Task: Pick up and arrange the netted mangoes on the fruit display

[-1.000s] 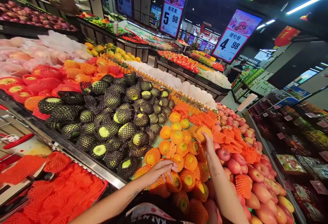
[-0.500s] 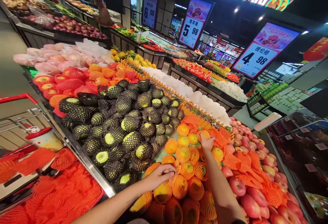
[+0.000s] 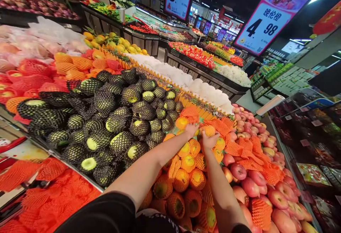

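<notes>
The orange (image 3: 209,130) at the right hand (image 3: 210,139) looks almost round, so I cannot tell a long axis or a direction in which it points; it is at the far part of the orange pile (image 3: 188,163), near the loose foam nets (image 3: 223,127), with the right fingers gripping around it. Compared with half a second ago, the left hand (image 3: 191,130) has moved forward to just beside the right one, but I cannot tell if its fingers are closed. The fruit is bright orange-yellow, partly hidden by the hand.
</notes>
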Demonstrator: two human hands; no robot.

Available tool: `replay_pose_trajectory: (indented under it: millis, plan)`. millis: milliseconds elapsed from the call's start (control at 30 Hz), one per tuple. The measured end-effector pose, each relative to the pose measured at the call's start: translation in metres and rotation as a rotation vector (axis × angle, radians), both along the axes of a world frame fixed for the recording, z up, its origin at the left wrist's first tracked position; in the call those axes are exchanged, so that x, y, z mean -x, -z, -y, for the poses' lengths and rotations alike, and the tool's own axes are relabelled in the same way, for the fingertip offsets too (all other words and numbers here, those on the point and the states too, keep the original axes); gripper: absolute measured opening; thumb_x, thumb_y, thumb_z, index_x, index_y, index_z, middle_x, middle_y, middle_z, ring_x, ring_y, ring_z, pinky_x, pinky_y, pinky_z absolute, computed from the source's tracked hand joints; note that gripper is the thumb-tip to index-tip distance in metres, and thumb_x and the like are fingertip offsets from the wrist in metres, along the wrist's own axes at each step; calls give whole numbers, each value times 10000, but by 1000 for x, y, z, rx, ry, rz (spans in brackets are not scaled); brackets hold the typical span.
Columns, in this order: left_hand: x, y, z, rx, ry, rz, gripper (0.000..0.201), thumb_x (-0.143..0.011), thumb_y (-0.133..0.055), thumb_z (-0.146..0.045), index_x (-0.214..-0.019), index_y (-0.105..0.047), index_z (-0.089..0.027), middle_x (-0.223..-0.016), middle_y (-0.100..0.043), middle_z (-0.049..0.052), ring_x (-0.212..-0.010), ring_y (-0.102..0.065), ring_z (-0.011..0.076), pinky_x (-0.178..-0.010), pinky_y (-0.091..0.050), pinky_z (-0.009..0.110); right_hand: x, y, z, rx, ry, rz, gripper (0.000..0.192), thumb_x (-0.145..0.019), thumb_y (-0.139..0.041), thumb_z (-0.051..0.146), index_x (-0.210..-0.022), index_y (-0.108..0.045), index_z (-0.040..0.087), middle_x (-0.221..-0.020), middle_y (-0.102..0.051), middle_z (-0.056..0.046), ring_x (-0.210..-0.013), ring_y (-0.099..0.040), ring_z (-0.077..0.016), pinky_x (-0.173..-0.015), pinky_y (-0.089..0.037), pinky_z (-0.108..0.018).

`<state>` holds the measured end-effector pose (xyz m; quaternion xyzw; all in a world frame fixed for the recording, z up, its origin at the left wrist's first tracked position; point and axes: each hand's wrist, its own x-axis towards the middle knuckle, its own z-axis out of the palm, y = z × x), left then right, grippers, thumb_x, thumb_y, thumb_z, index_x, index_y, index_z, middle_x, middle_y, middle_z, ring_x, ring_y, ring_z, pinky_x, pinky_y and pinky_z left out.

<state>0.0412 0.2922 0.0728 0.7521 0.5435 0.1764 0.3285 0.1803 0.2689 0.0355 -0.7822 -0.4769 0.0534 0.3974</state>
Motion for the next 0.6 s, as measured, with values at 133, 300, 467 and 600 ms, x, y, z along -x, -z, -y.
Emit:
replay_pose_trajectory:
  millis: [133,300,467,600]
  plan:
    - [28,-4,-3,-88,44,63,770,-606,-842,-54,-1320,-559,-109,-1363,-552,259,-1216,-572,439,-1036,-426,513,-3,-1,2,0,-23,32,693,-771,-706,514,-1246,-360,146,-1285,-525,-192,-1170,-558,-353,-964,-475,-413]
    - [101,-22,22,-297,-19,295,828,-702,-875,-404,-1370,-446,-170,-1397,-567,140,-1265,-568,294,-1061,-452,380,-1,1,12,71,-154,143,755,-837,-659,499,-1378,-294,120,-1392,-443,-215,-1265,-499,-336,-1000,-460,-417]
    - [153,-41,72,-453,-329,584,799,-667,-890,-447,-1306,-495,-175,-1313,-612,125,-1154,-624,280,-900,-530,358,9,-7,-7,418,-554,287,728,-679,-882,363,-1315,-565,201,-1340,-542,-154,-1147,-607,-347,-966,-489,-430]
    - [158,-60,120,-455,-402,590,816,-661,-889,-473,-1318,-493,-192,-1337,-593,127,-1194,-606,300,-958,-518,404,23,-32,-32,651,-689,349,747,-701,-902,434,-1324,-604,149,-1368,-553,-209,-1199,-601,-362,-1000,-503,-483]
